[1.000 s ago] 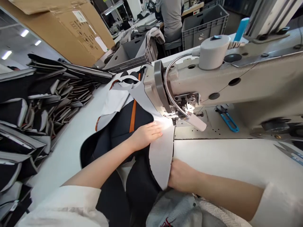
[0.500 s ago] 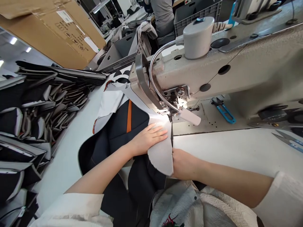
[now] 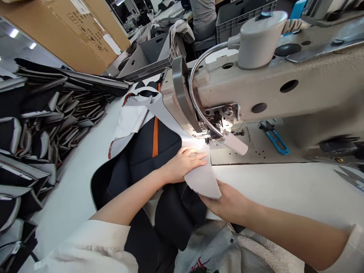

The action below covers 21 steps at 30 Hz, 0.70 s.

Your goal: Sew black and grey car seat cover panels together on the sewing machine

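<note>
A sewing machine (image 3: 227, 91) stands at the right with its lamp lit over the needle area. Under its presser foot runs the light grey backing of a dark fabric piece (image 3: 142, 148) with orange strips. My left hand (image 3: 184, 163) lies on the grey backing (image 3: 203, 178), fingers stretched out, just in front of the needle. At the near corner of that backing, my right hand (image 3: 227, 201) grips the fabric edge, its fingertips partly hidden beneath. Dark folds of the piece hang over the table edge toward my lap.
Blue-handled thread snips (image 3: 275, 138) lie on the machine bed, and scissors (image 3: 351, 178) at the right edge. Stacks of dark cut pieces (image 3: 57, 110) fill the left. Behind are a cardboard box (image 3: 71, 34), grey crates (image 3: 153, 57) and a seated person (image 3: 203, 17).
My right hand has shifted, its fingers now around the near corner of the backing, which has swung up and right. My left hand stays flat on it. The view has tilted slightly.
</note>
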### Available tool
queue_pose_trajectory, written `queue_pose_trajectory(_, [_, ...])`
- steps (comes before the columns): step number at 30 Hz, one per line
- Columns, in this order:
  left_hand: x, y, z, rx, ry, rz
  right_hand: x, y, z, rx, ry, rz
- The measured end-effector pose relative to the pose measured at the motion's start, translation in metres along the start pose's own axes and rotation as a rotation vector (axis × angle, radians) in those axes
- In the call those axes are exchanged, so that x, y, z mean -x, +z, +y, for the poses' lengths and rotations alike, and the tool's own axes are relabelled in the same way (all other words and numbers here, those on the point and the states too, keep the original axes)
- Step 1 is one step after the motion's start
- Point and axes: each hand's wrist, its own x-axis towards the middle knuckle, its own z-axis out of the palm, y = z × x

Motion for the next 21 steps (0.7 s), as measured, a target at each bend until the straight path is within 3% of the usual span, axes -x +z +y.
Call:
queue_pose_trajectory(3, [-0.007, 0.000, -0.012, -0.046, 0.003, -0.003, -0.008, -0.007, 0.008, 0.103, -0.077, 0.036])
queue_pose_trajectory(7, [-0.015, -0.008, -0.022, -0.123, 0.018, -0.027, -0.015, -0.016, 0.009, 0.093, 0.010, 0.043])
queue_pose_trajectory(11, [-0.020, -0.021, 0.005, -0.156, -0.010, -0.074, -0.011, -0.016, -0.002, 0.122, -0.011, 0.041])
queue_pose_trajectory(16, [-0.008, -0.006, 0.054, -0.171, -0.114, 0.042, -0.003, -0.002, -0.014, 0.125, 0.005, -0.192])
queue_pose_trajectory(21, [0.014, 0.016, 0.048, -0.122, -0.014, 0.223, -0.004, 0.006, -0.012, 0.221, -0.100, -0.174])
